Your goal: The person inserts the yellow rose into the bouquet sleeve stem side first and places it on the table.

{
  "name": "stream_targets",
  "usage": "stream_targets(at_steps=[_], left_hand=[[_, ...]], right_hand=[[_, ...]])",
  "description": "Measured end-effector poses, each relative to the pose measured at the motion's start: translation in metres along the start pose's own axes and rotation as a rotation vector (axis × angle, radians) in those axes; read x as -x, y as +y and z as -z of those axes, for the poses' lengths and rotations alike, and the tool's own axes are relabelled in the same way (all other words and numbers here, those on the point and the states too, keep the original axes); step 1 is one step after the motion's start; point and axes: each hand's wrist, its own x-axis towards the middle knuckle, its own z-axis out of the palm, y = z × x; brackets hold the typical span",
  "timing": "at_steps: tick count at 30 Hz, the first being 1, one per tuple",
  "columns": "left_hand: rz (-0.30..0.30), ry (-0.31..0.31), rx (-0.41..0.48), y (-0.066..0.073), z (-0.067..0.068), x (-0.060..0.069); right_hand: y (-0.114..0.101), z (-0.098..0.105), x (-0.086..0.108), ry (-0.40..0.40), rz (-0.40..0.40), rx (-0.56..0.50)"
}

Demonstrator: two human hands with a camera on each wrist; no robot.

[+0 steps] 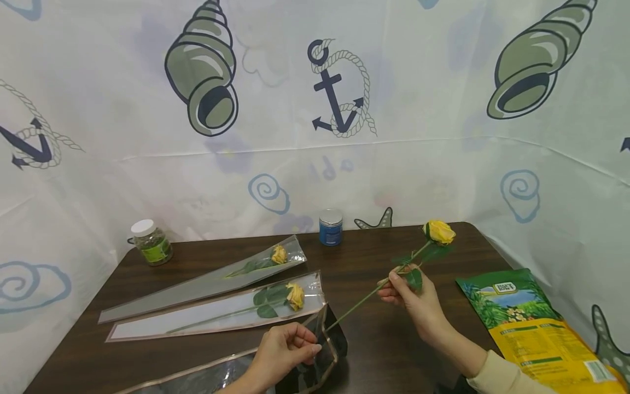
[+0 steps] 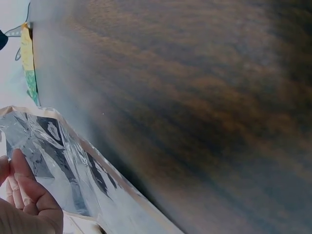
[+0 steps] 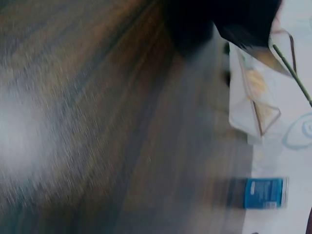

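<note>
A yellow rose (image 1: 440, 232) on a long green stem slants down over the table, and my right hand (image 1: 418, 303) pinches its stem just under the blossom. The stem's lower end meets the open mouth of a black and clear flower sleeve (image 1: 338, 338); whether it is inside, I cannot tell. My left hand (image 1: 283, 353) pinches that sleeve near its mouth between thumb and fingers. In the left wrist view the clear film (image 2: 73, 165) spreads beside the fingertips. The right wrist view catches the green stem (image 3: 295, 75) near the dark sleeve, but not the hand clearly.
Two sleeved yellow roses lie behind: one in a white sleeve (image 1: 197, 317), one in a grey sleeve (image 1: 182, 293). A lidded jar (image 1: 156, 249) stands at back left and a blue can (image 1: 330, 229) at the back. A green and yellow bag (image 1: 546, 334) lies at the right.
</note>
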Motion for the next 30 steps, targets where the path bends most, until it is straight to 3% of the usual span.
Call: stream_targets(at_steps=[6,11,17,24,30], left_hand=[[-0.003,0.011,-0.04,0.004,0.0,0.0],[-0.027,0.025,-0.037,0.005,-0.001,-0.002],[-0.06,0.019,-0.025,0.006,-0.002,-0.004],[-0.085,0.042,-0.034,0.01,-0.004,-0.005],[-0.099,0.053,-0.025,0.013,-0.008,-0.007]], right_hand=[[0.007,-0.019,0.005,0.025,-0.082,-0.002],[0.014,-0.032,0.009,0.037,-0.096,0.047],[0.021,-0.043,0.013,-0.028,-0.071,0.14],[0.028,-0.056,0.016,-0.097,-0.027,0.103],[0.03,-0.064,0.018,-0.145,-0.05,0.096]])
